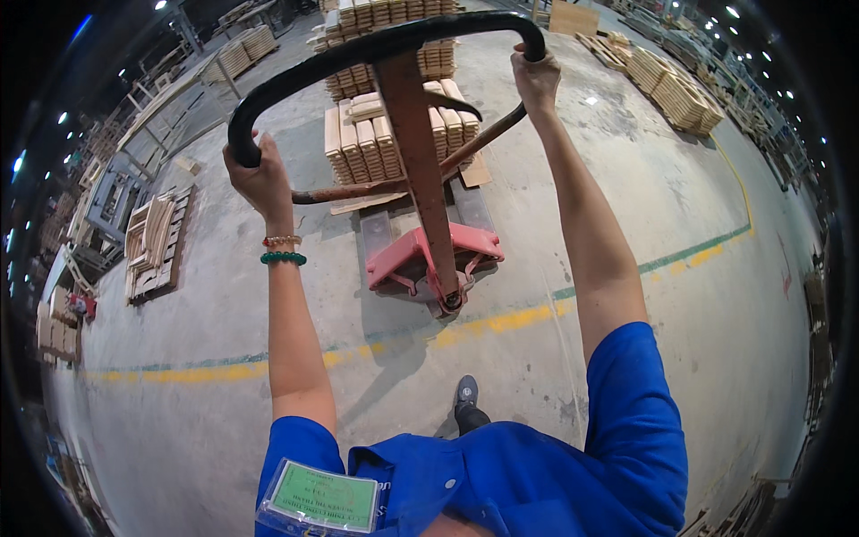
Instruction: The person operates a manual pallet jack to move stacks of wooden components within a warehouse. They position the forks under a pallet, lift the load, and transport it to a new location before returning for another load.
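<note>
Both my arms reach forward to the looped handle [344,55] of a pallet jack. My left hand [262,179] is wrapped round the loop's left end, with two bracelets at its wrist. At the opposite end, my right hand [537,79] is closed round the black grip. A worn orange-red shaft [419,161] runs down from the handle to the jack's pink-red base [429,255], and a dark lever [455,103] sticks out beside it. Beyond the base, stacked pale wooden pieces [358,143] rest over the forks, partly hidden by the shaft and loop.
Yellow and green floor lines [501,322] cross the concrete before my shoe [466,391]. At left a pallet [161,246] bears wooden frames, near a metal-framed bench [107,210]. More wood stacks [667,85] stand at the far right, with another stack [246,54] at the far left.
</note>
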`<action>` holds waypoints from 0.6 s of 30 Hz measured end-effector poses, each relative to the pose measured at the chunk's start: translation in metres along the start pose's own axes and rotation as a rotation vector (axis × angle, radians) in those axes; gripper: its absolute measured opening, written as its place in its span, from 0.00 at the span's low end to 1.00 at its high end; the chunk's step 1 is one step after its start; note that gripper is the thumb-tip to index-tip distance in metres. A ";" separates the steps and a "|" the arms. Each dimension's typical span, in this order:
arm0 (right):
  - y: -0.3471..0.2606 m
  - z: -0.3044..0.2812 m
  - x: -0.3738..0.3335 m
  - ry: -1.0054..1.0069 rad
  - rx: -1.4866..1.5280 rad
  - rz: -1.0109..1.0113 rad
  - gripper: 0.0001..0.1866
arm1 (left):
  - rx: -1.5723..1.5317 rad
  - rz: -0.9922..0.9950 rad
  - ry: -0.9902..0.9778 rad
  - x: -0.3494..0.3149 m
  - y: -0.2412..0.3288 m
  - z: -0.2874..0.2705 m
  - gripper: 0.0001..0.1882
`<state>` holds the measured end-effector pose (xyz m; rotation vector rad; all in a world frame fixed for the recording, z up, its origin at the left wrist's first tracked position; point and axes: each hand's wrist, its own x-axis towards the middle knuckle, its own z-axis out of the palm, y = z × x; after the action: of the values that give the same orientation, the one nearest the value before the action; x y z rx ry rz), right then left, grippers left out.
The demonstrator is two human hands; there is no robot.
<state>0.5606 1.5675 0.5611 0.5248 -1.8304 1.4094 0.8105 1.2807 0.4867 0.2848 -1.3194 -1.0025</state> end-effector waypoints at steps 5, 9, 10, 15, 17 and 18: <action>-0.048 -0.014 -0.033 -0.035 0.075 0.008 0.11 | -0.011 -0.090 -0.012 0.004 0.019 -0.041 0.06; -0.043 -0.034 -0.127 -0.015 0.261 0.141 0.10 | -0.089 -0.127 -0.117 -0.014 -0.007 -0.112 0.06; -0.037 -0.050 -0.142 -0.059 0.310 0.177 0.09 | -0.088 -0.105 -0.120 -0.031 -0.010 -0.114 0.07; -0.022 -0.124 -0.197 -0.201 0.329 0.115 0.11 | -0.142 -0.208 -0.376 -0.095 0.015 -0.139 0.11; -0.031 -0.144 -0.229 -0.400 0.268 0.374 0.12 | -0.128 -0.386 -0.603 -0.096 0.019 -0.174 0.11; -0.032 -0.159 -0.235 -0.522 0.258 0.384 0.12 | -0.041 -0.313 -0.714 -0.092 0.023 -0.189 0.11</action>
<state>0.7819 1.6790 0.4185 0.7559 -2.2588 1.9190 0.9967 1.2954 0.3877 0.0988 -1.9303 -1.4736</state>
